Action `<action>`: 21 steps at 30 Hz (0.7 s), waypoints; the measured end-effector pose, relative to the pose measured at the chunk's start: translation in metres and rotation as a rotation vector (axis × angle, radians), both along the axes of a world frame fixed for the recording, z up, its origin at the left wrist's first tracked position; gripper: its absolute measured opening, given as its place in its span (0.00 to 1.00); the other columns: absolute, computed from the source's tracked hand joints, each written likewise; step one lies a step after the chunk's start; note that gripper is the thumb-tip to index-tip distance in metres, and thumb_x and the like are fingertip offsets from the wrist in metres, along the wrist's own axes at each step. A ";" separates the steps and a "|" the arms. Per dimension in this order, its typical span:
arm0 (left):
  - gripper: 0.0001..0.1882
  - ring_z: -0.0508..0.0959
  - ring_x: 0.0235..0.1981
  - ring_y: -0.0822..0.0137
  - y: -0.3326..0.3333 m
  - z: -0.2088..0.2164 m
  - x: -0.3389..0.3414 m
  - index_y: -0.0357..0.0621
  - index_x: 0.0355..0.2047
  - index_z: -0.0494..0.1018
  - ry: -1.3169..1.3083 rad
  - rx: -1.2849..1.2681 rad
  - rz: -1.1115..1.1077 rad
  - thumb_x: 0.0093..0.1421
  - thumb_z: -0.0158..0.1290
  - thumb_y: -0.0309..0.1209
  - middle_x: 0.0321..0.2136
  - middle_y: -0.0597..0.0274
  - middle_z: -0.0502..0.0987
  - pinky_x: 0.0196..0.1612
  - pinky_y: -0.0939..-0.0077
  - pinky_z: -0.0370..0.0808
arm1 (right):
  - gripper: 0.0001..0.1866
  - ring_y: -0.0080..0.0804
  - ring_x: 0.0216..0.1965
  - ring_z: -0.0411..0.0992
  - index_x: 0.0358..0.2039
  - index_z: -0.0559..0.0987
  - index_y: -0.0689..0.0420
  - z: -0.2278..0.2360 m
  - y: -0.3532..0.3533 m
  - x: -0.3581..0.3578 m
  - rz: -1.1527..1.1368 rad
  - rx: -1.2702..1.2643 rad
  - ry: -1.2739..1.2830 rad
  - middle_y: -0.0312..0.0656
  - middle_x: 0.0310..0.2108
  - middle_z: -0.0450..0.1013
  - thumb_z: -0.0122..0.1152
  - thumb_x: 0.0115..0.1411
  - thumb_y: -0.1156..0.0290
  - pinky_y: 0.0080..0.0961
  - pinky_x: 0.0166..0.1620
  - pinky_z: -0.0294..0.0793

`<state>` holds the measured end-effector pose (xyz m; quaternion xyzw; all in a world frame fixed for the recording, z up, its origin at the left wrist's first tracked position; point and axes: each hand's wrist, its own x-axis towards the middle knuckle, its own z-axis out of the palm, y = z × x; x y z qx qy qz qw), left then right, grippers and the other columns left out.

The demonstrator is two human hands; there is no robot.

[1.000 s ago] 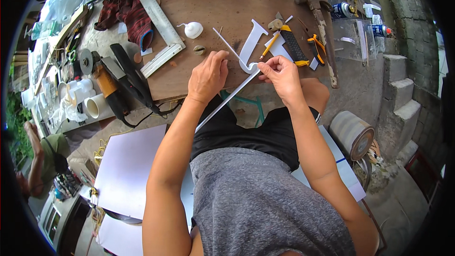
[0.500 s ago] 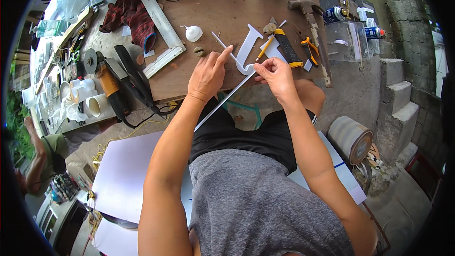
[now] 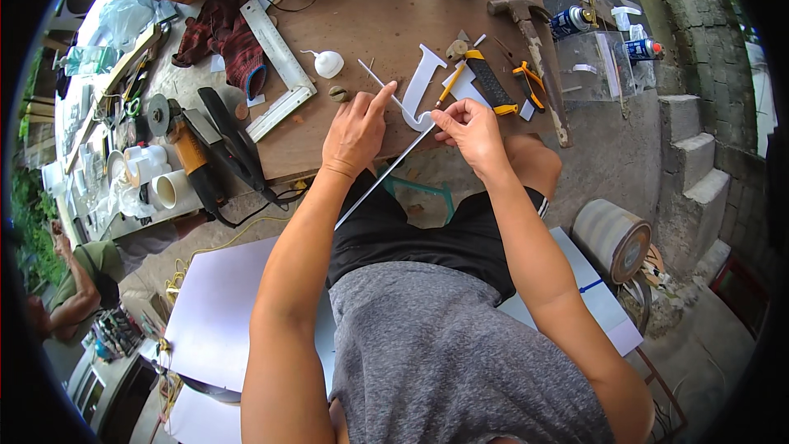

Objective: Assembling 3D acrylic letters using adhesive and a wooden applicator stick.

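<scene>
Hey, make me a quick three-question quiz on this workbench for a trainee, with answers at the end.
1. True or false: the hammer lies to the right of the metal square.
2. Which pinches the thin strip that runs down toward the lap? A) left hand B) right hand C) neither
3. Fill in the blank: the pencil is ____ in colour.

Key: 1. True. 2. B. 3. Yellow.

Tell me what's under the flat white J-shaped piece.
Brown tabletop shows around the flat white J-shaped piece; anything directly beneath is covered and cannot be seen. The bare right hand is at its curled end.
</scene>
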<state>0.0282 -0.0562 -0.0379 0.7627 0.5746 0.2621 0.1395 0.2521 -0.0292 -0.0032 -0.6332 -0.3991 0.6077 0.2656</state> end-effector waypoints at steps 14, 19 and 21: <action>0.33 0.77 0.37 0.49 -0.002 -0.001 -0.001 0.59 0.67 0.64 0.004 0.016 -0.002 0.63 0.53 0.22 0.39 0.53 0.74 0.44 0.56 0.77 | 0.17 0.23 0.25 0.79 0.33 0.79 0.63 -0.001 -0.002 -0.001 0.000 0.019 0.003 0.37 0.25 0.77 0.75 0.60 0.62 0.20 0.29 0.77; 0.37 0.77 0.37 0.52 -0.001 -0.003 -0.002 0.59 0.69 0.63 0.051 0.018 -0.001 0.59 0.55 0.23 0.39 0.56 0.73 0.46 0.59 0.77 | 0.17 0.23 0.25 0.79 0.33 0.79 0.63 -0.001 -0.002 -0.002 -0.001 0.028 -0.006 0.37 0.25 0.77 0.75 0.60 0.62 0.20 0.28 0.77; 0.32 0.77 0.37 0.48 -0.001 -0.002 0.000 0.59 0.67 0.64 0.002 0.014 -0.004 0.63 0.53 0.22 0.39 0.53 0.74 0.44 0.56 0.77 | 0.17 0.24 0.26 0.79 0.33 0.79 0.63 -0.001 -0.001 -0.002 -0.002 0.027 -0.014 0.37 0.26 0.77 0.75 0.60 0.62 0.20 0.28 0.77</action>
